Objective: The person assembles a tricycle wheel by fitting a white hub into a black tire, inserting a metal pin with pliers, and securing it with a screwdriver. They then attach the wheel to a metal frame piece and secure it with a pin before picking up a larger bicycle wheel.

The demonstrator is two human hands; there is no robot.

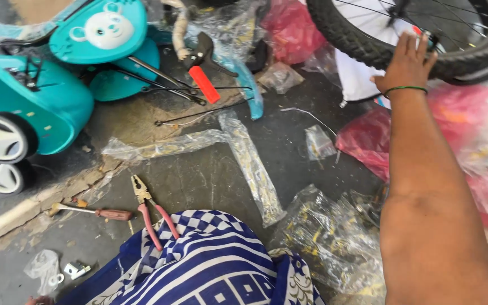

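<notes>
The bicycle wheel (425, 34) lies at the far end of the right arm's reach, its black tyre curving across the space just beyond and to both sides of the right hand (406, 63). The right hand rests against the tyre and the spokes behind it, fingers extended and close together, palm away from the camera. The fingertips overlap the tyre; whether they curl around anything cannot be told, as the inner side of the hand is hidden. A green bangle (405, 89) sits on the wrist. The arm runs straight from the lower right edge up to the wheel, so the wheel lies directly ahead along the forearm's long axis.

The left hand is not in view; the right hand is the only hand at the wheel.

Below and to either side of the right forearm: red plastic bags (368, 141) and clear plastic wrapping (323, 237). Well to the left of the hand: a red-tipped brake lever (201, 62) on a wrapped handlebar, and a teal child's ride-on toy (46, 85) with white wheels. Near the person's blue-and-white patterned cloth (210, 265), on the concrete floor (199, 175): red-handled pliers (151, 209) and a screwdriver (91, 212), both well apart from the right hand.
</notes>
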